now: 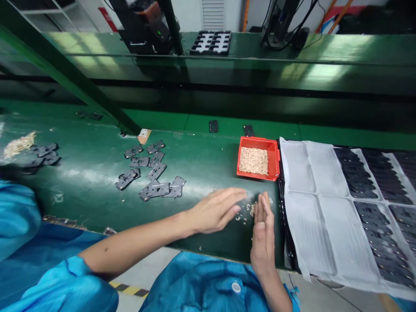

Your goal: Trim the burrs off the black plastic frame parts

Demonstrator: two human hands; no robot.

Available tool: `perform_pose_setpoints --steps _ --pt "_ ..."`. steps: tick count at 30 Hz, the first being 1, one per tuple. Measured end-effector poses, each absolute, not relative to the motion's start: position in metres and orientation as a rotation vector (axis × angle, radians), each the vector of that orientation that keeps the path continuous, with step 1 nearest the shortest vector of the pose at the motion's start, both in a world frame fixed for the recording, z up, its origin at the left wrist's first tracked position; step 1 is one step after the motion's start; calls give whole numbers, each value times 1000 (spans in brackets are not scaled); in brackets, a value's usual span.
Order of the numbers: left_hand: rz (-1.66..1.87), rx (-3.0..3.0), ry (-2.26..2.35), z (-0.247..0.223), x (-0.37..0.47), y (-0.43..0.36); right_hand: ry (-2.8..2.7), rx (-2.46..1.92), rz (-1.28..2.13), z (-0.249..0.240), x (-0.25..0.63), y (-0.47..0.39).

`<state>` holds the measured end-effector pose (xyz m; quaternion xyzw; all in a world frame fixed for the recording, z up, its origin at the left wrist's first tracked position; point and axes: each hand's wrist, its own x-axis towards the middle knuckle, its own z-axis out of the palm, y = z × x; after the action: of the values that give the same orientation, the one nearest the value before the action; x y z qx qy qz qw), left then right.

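Note:
My left hand lies low over the green bench with its fingers stretched to the right and holds nothing. Opposite it, my right hand stands on edge, flat, fingers straight and pointing away from me. Small pale pieces are scattered on the bench between the two hands, some against the right fingers. Just beyond them sits a red bin holding a heap of similar pale pieces. Several flat black parts lie loosely piled to the left of my left hand.
At right, a tray with white liners holds rows of black parts. A slanted green post meets the bench at left. Beside another person's blue sleeve are black parts and a pale heap.

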<state>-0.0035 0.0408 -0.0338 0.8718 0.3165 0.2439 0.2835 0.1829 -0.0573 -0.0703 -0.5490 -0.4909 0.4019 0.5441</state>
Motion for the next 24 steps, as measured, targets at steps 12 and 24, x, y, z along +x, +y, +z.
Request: perform_pose_setpoints --steps 12,24 --pt "90 2604 1262 -68 -18 124 -968 -1272 697 -56 200 -49" --pt "328 2429 949 -47 28 -7 -952 -1339 462 -50 206 -38"
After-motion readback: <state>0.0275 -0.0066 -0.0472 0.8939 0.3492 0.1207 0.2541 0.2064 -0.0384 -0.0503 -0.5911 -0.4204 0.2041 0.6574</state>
